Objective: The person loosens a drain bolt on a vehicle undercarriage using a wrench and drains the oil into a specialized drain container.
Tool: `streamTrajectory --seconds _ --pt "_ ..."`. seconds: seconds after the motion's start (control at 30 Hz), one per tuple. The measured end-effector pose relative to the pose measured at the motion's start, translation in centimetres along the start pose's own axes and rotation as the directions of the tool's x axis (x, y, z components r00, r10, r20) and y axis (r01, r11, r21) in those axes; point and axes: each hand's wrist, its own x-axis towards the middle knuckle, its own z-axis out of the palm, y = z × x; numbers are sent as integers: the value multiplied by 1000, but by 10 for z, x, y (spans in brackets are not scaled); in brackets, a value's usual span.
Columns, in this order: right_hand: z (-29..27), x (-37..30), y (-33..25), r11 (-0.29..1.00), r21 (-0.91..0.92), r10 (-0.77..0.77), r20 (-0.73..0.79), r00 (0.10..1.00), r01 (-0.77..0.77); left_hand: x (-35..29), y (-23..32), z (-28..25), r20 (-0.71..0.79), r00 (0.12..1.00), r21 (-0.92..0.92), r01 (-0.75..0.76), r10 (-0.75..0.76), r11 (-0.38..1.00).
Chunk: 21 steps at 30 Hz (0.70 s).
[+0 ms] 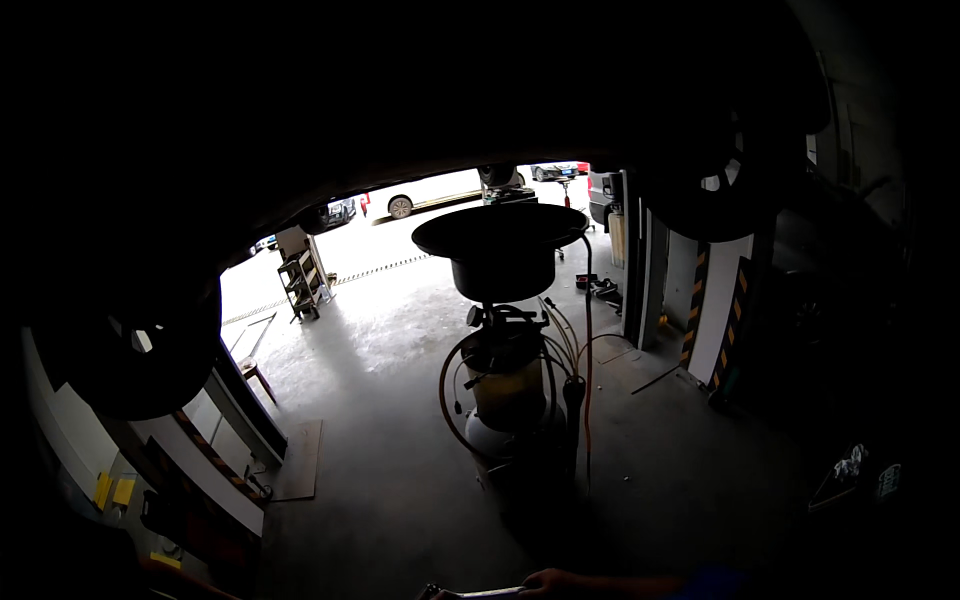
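Holding silver bar (492, 592) in right hand (550, 581), fingers closed round its end; left-hand fingers can't tell, too dark; funnel-topped tank (508, 398) on floor (385, 490) ahead

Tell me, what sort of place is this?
It's most likely a car repair workshop. Dark round spoked wheels hang up high on both sides, a wide black round pan stands upright among hoses, and yellow-and-black striped strips mark the sides.
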Motion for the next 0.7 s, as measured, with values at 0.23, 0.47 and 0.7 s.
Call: streamTrajectory --seconds 0.23,0.47,0.7 --pt "-56 -120 85 920 378 148 -84 985 -106 -47 -37 155 155 976 257 111 -154 960" --pt "-69 -206 135 849 516 270 -239 933 -114 -54 -81 248 273 910 607 88 -312 790" --pt "-64 -239 135 684 719 291 -425 857 124 -55 -106 304 330 845 564 182 -422 806"
